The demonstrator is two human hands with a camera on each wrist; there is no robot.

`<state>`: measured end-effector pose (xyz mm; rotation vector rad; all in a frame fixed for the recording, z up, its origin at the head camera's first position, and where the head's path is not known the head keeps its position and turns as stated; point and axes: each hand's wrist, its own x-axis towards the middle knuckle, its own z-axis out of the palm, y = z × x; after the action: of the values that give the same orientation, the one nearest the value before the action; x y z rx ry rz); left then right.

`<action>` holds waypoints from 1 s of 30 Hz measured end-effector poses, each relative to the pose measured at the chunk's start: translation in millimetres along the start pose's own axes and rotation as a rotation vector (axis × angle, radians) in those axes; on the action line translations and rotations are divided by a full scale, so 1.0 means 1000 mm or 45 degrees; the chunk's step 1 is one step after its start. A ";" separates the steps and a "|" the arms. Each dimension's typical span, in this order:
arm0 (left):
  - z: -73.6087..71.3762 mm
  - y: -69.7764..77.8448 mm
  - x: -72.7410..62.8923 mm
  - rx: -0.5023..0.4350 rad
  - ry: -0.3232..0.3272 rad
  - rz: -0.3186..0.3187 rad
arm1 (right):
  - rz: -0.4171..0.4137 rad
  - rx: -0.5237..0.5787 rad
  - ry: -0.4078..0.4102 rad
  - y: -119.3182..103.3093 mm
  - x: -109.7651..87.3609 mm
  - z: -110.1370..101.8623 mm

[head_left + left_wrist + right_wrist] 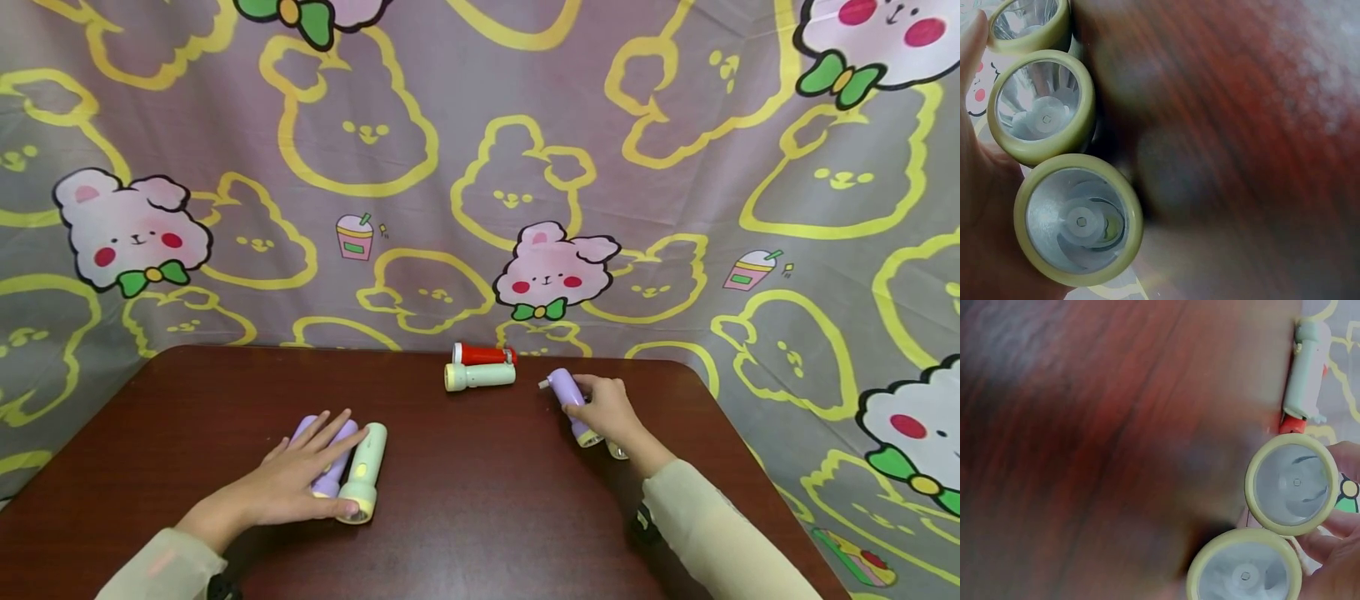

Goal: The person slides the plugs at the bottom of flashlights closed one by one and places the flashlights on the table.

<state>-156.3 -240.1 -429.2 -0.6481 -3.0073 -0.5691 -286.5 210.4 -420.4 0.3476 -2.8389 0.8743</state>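
Note:
My left hand (292,479) lies with spread, straight fingers over two purple flashlights (335,467), its thumb touching the lens end of a pale green flashlight (367,458) beside them. Three lens ends line up side by side in the left wrist view, the green flashlight's (1029,40) being topmost and partly cut off. On the right, my right hand (609,407) grips a purple flashlight (567,392) between thumb and fingers; a loop or tab sticks out at its far end. Another flashlight (617,451) sits against it, mostly hidden under that hand; its lens (1244,575) shows in the right wrist view.
Near the back edge of the dark brown table (480,475), a pale green flashlight (487,375) lies in front of a red flashlight (483,355). A cartoon-print curtain (450,208) hangs right behind the table.

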 end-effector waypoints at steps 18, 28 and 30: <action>0.000 0.000 0.000 0.000 -0.008 -0.006 | 0.067 0.203 0.016 -0.001 -0.003 -0.006; -0.001 -0.001 0.001 -0.014 -0.025 -0.010 | 0.085 0.204 0.043 -0.001 -0.009 -0.010; -0.001 -0.001 0.001 -0.016 -0.026 -0.012 | 0.086 0.209 0.046 -0.002 -0.011 -0.010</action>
<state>-157.2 -240.7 -428.8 -0.6449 -3.0299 -0.5854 -274.9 216.4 -413.1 0.2534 -2.7672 1.1190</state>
